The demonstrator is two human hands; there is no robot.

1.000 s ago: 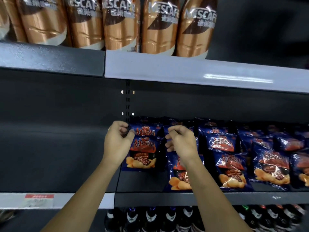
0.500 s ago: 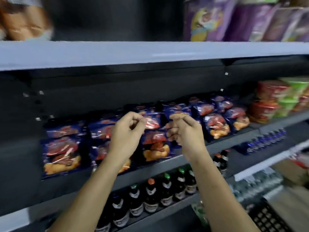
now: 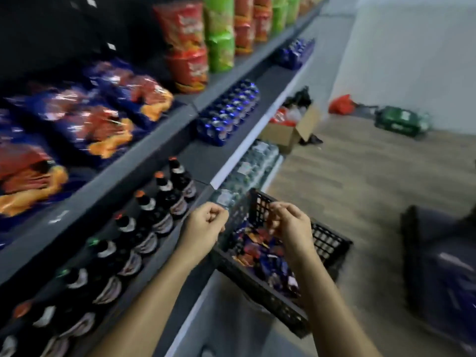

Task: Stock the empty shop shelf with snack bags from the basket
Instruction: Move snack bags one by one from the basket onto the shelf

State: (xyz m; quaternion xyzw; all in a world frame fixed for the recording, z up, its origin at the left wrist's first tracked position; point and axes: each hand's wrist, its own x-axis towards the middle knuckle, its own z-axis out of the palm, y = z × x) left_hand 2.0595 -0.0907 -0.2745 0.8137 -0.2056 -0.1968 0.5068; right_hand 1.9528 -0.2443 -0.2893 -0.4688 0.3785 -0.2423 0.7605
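A black plastic basket (image 3: 331, 244) sits on the floor beside the shelving, holding several blue and orange snack bags (image 3: 260, 253). My left hand (image 3: 206, 225) hovers at the basket's left rim with its fingers curled into a loose fist, holding nothing. Over the basket's middle, my right hand (image 3: 291, 224) also has its fingers curled and holds nothing. Matching blue snack bags (image 3: 90, 119) lie in rows on the dark shelf (image 3: 159, 140) at upper left. The view is motion-blurred.
Dark bottles (image 3: 154, 210) line the shelf below, with blue cans (image 3: 229, 112) and packed water bottles (image 3: 255, 166) further along. Red and green chip bags (image 3: 203, 42) stand beyond the blue ones. On the wooden floor are a cardboard box (image 3: 291, 130), a green crate (image 3: 399, 121) and a dark bin (image 3: 438, 266) at right.
My view has swung right and down from the stocked shelf to the basket on the floor. Both hands have come away from the shelved bags and lowered over the basket, still curled.
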